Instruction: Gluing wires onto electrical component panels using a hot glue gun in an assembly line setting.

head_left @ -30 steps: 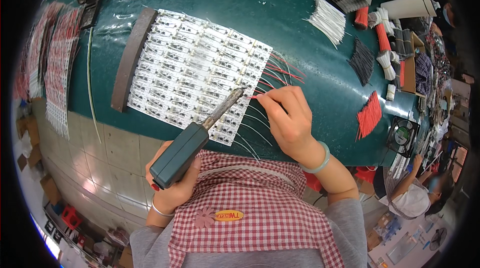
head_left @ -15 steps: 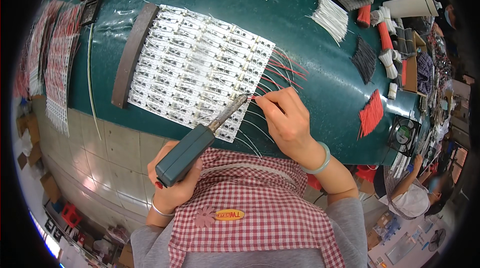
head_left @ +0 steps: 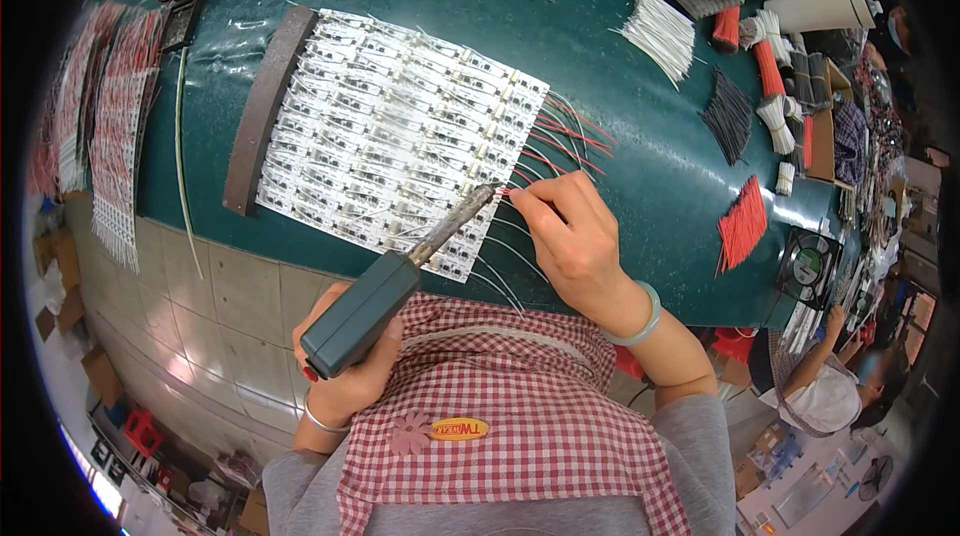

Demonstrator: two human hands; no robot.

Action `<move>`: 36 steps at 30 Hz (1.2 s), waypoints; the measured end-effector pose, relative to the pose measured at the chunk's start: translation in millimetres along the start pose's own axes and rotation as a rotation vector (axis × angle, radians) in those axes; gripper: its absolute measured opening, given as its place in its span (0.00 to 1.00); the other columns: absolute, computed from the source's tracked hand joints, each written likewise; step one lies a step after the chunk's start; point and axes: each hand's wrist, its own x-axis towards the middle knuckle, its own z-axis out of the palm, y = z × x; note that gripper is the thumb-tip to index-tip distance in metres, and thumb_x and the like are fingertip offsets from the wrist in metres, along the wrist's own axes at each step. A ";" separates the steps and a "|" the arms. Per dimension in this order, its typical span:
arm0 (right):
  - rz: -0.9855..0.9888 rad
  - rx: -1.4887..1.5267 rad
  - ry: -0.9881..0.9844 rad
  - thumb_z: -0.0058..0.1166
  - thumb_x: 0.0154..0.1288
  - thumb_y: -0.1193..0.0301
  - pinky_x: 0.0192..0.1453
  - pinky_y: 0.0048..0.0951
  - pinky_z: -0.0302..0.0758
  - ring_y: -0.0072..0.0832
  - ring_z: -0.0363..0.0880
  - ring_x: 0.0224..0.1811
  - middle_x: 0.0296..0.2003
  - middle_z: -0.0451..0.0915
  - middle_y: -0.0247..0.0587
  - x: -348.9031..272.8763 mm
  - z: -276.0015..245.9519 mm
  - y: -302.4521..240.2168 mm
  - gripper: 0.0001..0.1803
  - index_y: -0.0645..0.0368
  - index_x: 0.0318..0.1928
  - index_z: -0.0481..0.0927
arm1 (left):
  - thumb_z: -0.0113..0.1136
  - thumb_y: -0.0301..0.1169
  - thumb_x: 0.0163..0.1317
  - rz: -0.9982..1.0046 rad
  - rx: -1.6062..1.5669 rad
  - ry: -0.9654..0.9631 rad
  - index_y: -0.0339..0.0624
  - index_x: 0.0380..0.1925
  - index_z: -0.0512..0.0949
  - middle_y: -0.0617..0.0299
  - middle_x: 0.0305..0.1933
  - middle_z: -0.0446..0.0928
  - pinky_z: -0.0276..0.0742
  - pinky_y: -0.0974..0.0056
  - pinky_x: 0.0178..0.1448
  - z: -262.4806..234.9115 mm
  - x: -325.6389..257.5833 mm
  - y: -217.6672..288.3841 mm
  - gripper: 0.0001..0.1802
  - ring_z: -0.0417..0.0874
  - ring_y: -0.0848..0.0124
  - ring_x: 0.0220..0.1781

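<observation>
We are holding a soldering iron [head_left: 362, 314] in our left hand [head_left: 352, 383], its fingers being closed round the dark green handle. The metal shaft is slanting up to the right, and its tip is sitting at the right edge of a white sheet of circuit boards [head_left: 390, 126]. We are pinching a short red wire [head_left: 506, 192] between the fingertips of our right hand [head_left: 578, 241], just beside that tip; whether tip and wire are touching, we cannot tell. The sheet is lying aslant on the green counter [head_left: 620, 76], near our checked apron [head_left: 510, 456], and thin red and white leads [head_left: 570, 133] are fanning out from its right side. A long brown bar [head_left: 265, 116] is running along its left edge. Farther right, we are seeing three loose piles: white wires [head_left: 660, 33] uppermost, black wires [head_left: 728, 119] below them, and red wires [head_left: 742, 224] lowest. A small black fan [head_left: 806, 264] is sitting near the red pile. On the left, wired strips [head_left: 125, 126] are overhanging the counter's edge.
</observation>
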 end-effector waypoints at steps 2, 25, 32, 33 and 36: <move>0.005 -0.004 0.002 0.62 0.47 0.85 0.33 0.32 0.75 0.36 0.77 0.34 0.35 0.78 0.41 0.2 -0.4 -0.8 0.18 0.65 0.42 0.81 | 0.71 0.20 0.51 -0.007 -0.009 0.010 0.30 0.39 0.85 0.50 0.37 0.83 0.80 0.63 0.38 -0.6 -1.6 -1.0 0.13 0.86 0.61 0.33; 0.047 -0.042 0.047 0.66 0.51 0.83 0.31 0.32 0.71 0.33 0.77 0.30 0.32 0.77 0.38 -15.9 -2.8 -17.9 0.15 0.63 0.42 0.83 | 0.72 0.19 0.51 0.012 0.060 -0.041 0.32 0.39 0.85 0.52 0.39 0.84 0.81 0.63 0.40 -7.5 -10.2 1.0 0.14 0.86 0.63 0.35; 0.050 -0.046 0.036 0.65 0.50 0.83 0.32 0.32 0.72 0.33 0.77 0.30 0.32 0.77 0.39 -15.9 -2.8 -17.9 0.14 0.64 0.41 0.84 | 0.71 0.20 0.51 0.025 0.055 -0.035 0.32 0.38 0.85 0.53 0.37 0.83 0.79 0.63 0.36 -5.4 -10.3 -0.5 0.12 0.84 0.63 0.31; 0.050 -0.047 0.036 0.65 0.50 0.83 0.32 0.32 0.72 0.33 0.77 0.30 0.32 0.77 0.39 -15.2 -3.0 -18.3 0.14 0.64 0.40 0.84 | 0.71 0.20 0.51 0.030 0.056 -0.032 0.32 0.38 0.85 0.53 0.37 0.83 0.78 0.64 0.36 -5.3 -10.1 -0.6 0.12 0.84 0.63 0.31; 0.053 -0.048 0.034 0.65 0.50 0.83 0.32 0.32 0.72 0.33 0.77 0.30 0.32 0.77 0.39 -15.3 -3.1 -18.4 0.13 0.64 0.40 0.84 | 0.71 0.20 0.51 0.034 0.046 -0.022 0.32 0.37 0.85 0.53 0.36 0.82 0.78 0.64 0.35 -4.9 -10.3 -1.5 0.12 0.83 0.63 0.30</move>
